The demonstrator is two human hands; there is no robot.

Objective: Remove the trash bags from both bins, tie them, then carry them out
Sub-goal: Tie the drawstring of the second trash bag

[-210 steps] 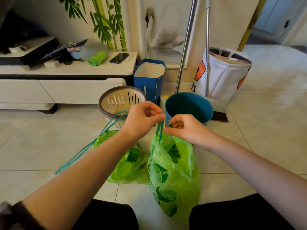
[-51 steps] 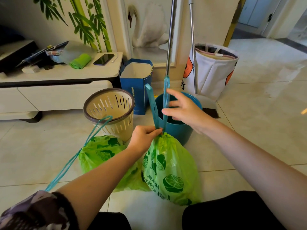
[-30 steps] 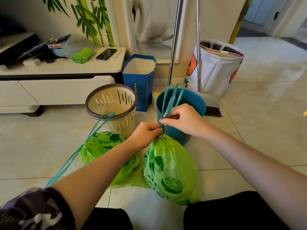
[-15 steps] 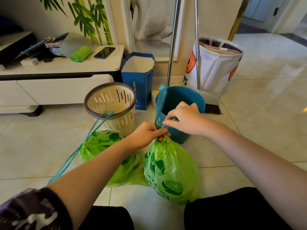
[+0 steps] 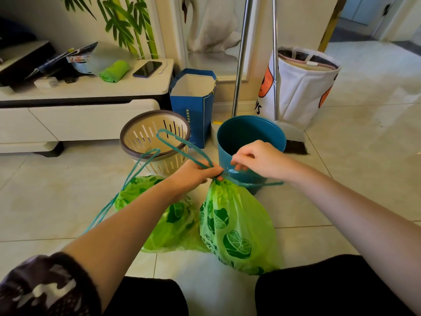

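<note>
Two green trash bags printed with lime slices sit on the tiled floor in front of me. The right bag (image 5: 237, 226) is gathered shut at its neck. My left hand (image 5: 193, 174) grips that neck and one loop of its teal drawstring (image 5: 180, 144), which arcs up to the left. My right hand (image 5: 257, 159) pinches the other drawstring strand, pulled out to the right. The left bag (image 5: 168, 226) lies behind my left forearm, its own teal drawstring (image 5: 132, 174) trailing loose. Behind the bags stand the slotted beige bin (image 5: 145, 133) and the teal bin (image 5: 273, 137), both without bags.
A blue paper bag (image 5: 193, 106) stands between the bins against the wall. Two metal poles (image 5: 241, 55), a dustpan and a broom lean behind the teal bin, beside a white fabric basket (image 5: 303, 87). A low white cabinet (image 5: 79, 115) is at left; a doorway is at upper right.
The drawstring loops that stood upright have been pulled apart: my left hand draws one loop up-left, my right hand pulls the other strand down to the right at the bag's neck.
</note>
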